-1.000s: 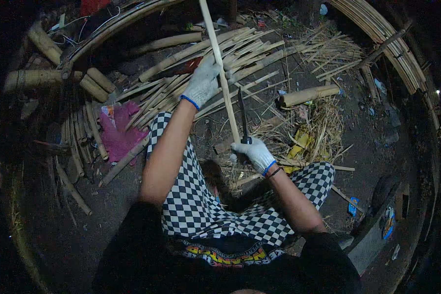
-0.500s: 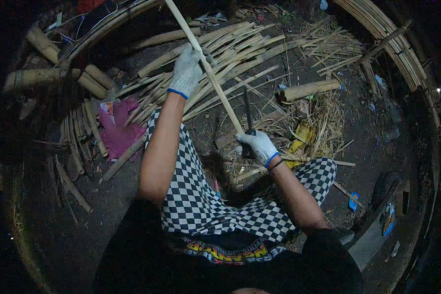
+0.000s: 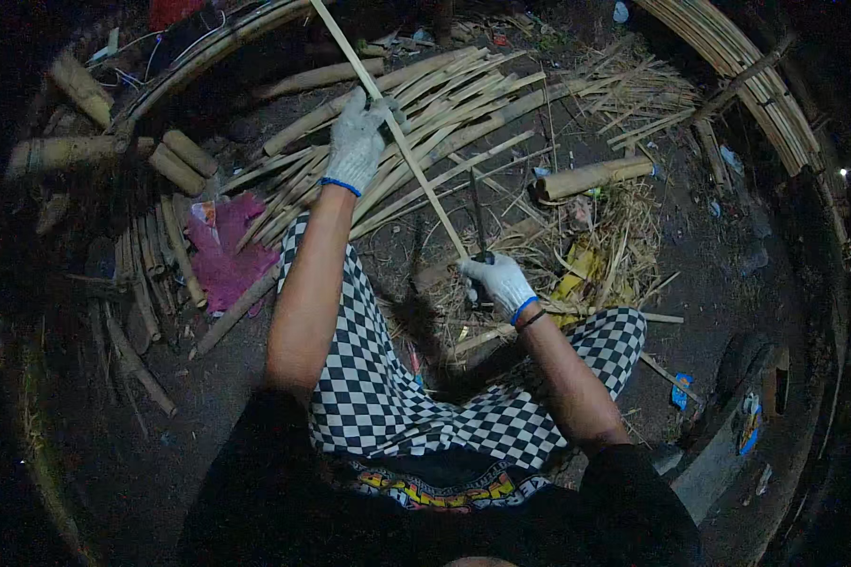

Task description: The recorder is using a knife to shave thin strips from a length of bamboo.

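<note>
A long pale bamboo strip (image 3: 418,170) slants down from the upper left toward my right hand. My left hand (image 3: 356,146), in a white knit glove with a blue cuff, is closed around the strip partway up. The other glove is on my right hand (image 3: 501,283), closed around the handle of a knife (image 3: 477,213). Its dark, narrow blade points away from me, just right of the strip. The strip's lower end meets my right thumb; whether the thumb pinches it is hard to tell.
Many split bamboo strips (image 3: 444,113) lie in a pile beyond my hands. Shavings (image 3: 629,227) and a bamboo piece (image 3: 598,178) are on the right. Cut bamboo lengths (image 3: 175,170) and a magenta cloth (image 3: 225,250) lie left. My legs in checkered trousers (image 3: 369,378) are spread below.
The bamboo strip has turned slightly and now shows a narrower face. Both hands keep their holds and have hardly shifted.
</note>
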`<state>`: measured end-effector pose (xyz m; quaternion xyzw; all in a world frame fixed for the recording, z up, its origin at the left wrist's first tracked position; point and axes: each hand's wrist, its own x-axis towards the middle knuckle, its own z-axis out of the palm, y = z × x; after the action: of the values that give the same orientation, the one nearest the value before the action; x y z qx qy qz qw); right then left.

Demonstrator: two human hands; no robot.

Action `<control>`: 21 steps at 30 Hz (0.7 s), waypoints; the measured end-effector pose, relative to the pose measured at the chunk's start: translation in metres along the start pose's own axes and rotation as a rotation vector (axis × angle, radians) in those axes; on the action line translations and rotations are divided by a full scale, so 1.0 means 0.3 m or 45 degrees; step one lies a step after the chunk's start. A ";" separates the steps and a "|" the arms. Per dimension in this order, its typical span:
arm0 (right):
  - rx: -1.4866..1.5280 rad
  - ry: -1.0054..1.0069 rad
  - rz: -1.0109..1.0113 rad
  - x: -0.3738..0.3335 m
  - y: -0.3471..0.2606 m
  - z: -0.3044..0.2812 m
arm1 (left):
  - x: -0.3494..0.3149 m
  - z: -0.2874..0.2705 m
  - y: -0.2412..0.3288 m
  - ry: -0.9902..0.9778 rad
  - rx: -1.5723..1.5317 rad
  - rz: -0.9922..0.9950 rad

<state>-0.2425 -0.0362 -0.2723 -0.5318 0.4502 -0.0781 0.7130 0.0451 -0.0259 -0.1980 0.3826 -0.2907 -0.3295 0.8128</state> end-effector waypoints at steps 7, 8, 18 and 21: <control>-0.514 0.153 -0.172 -0.031 -0.038 0.005 | -0.024 0.037 0.015 0.020 -0.165 -0.048; -0.501 0.140 -0.148 -0.026 -0.038 0.004 | -0.030 0.044 0.021 0.017 -0.166 -0.043; -0.419 0.044 -0.186 -0.011 0.002 -0.005 | -0.038 0.043 0.035 -0.202 -0.101 -0.110; -0.346 -0.047 -0.108 -0.029 -0.009 0.004 | -0.036 0.027 0.026 -0.236 -0.135 -0.092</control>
<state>-0.2456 -0.0314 -0.2653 -0.6434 0.4205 -0.0365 0.6387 0.0350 -0.0173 -0.1896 0.3171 -0.3328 -0.4074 0.7891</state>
